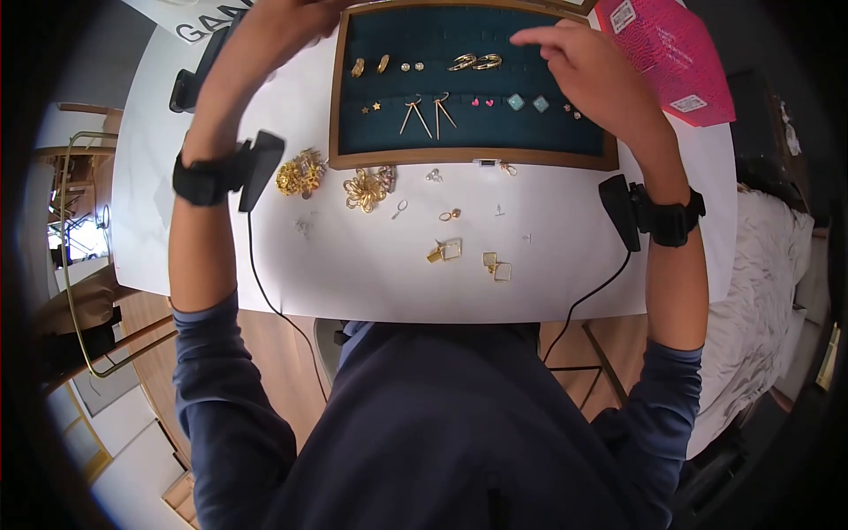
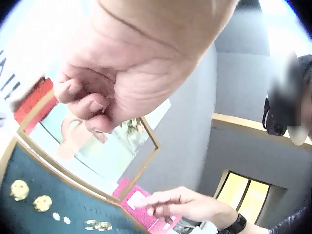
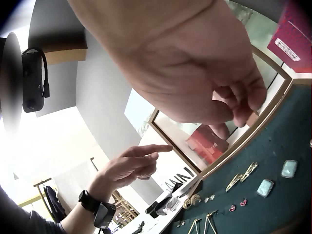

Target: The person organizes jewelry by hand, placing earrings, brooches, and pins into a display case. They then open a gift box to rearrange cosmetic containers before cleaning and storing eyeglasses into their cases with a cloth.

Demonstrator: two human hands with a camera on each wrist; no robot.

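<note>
A wooden-framed display box lies with its dark teal lining facing up, set with earrings in two rows. Gold hoops and square turquoise studs are among them. Its glass lid stands raised at the back. My left hand is above the back left corner, fingers partly bent, nothing visibly held; the head view cuts off its fingertips. Over the box's right side hovers my right hand, index finger extended leftward and the others loosely bent. No earring is visibly in either hand.
Gold flower-shaped pieces, square-framed earrings and several small pieces lie on the white table before the box. A pink package is at the back right, a dark object at the back left. Cables hang from both wrist cameras.
</note>
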